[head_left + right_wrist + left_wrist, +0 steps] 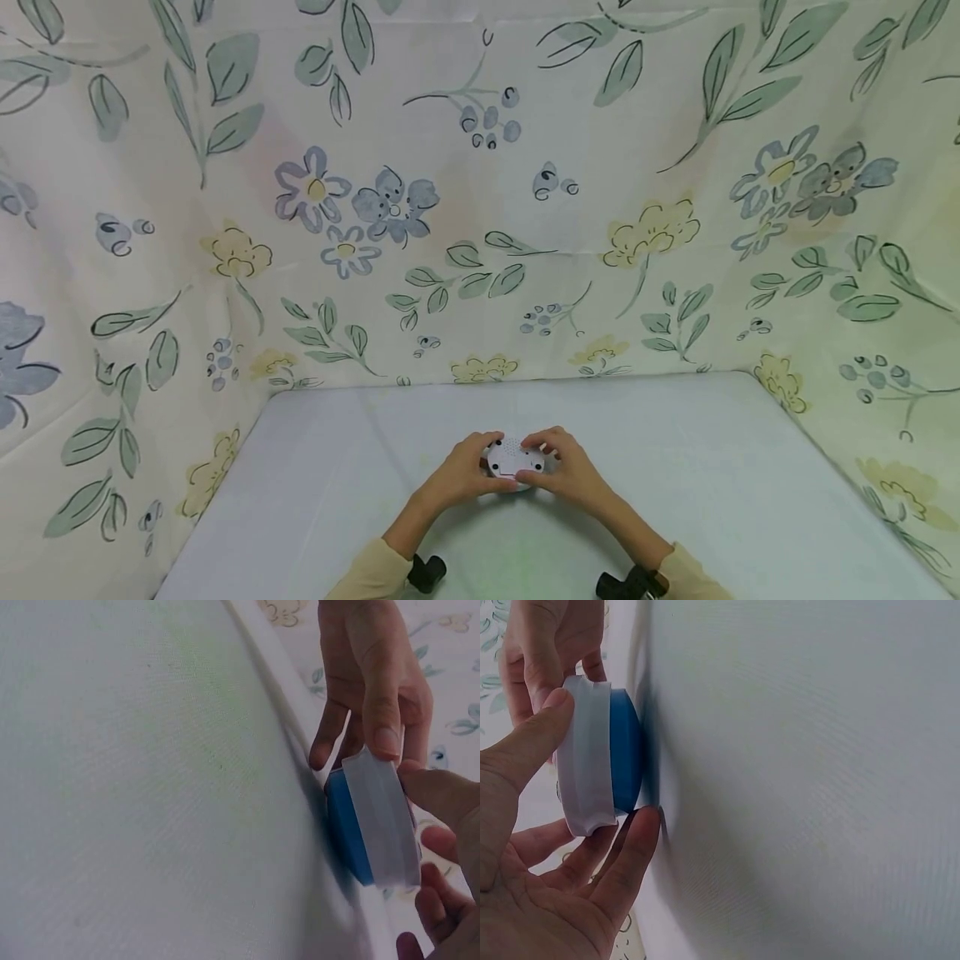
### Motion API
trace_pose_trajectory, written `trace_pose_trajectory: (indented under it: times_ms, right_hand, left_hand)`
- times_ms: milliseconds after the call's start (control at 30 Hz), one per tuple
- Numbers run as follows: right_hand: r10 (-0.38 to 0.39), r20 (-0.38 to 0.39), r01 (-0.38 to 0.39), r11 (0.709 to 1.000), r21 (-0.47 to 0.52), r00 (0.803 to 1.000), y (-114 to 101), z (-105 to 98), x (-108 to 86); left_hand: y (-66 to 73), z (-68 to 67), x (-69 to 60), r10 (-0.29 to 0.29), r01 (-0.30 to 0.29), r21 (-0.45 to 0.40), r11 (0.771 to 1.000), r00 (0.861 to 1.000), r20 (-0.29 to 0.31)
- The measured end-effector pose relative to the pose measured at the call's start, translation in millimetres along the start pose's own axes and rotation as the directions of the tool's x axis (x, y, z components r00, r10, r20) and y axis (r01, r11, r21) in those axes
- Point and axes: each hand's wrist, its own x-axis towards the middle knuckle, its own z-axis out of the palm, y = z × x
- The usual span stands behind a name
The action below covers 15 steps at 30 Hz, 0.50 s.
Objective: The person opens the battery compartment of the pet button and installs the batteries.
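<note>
A small white device (pixel 513 455) lies face down at the middle of the table, its back turned up. That back has a patch of tiny holes and dark round feet. In the left wrist view its rim (pixel 589 761) is white, with a blue part (pixel 625 750) underneath, close to the tabletop. My left hand (pixel 467 468) grips its left side, thumb on the near edge and fingers around the far side. From the right, my right hand (pixel 568 472) holds it with curled fingers, thumb at the near edge beside the left thumb. The underside is hidden.
A white-covered table (pixel 337 467) spreads around the hands. Behind it and at both sides hangs a floral cloth (pixel 480 200). Black wrist cameras (pixel 427 573) sit on both forearms, near the table's front.
</note>
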Motion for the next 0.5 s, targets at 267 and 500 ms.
trace_pose_trajectory:
  times_ms: [267, 500]
  right_hand:
    - [0.096, 0.134, -0.11, 0.988, 0.109, 0.986, -0.2, -2.8, 5.9]
    - [0.109, 0.142, -0.124, 0.987, 0.1, 0.984, -2.0, -3.7, 8.3]
  left_hand:
    - [2.3, 0.6, -1.9, 0.007, -0.007, 0.025, 1.0, 1.0, -0.009]
    - [1.4, 2.2, -1.9, 0.025, -0.024, 0.071, 0.997, 1.0, -0.013]
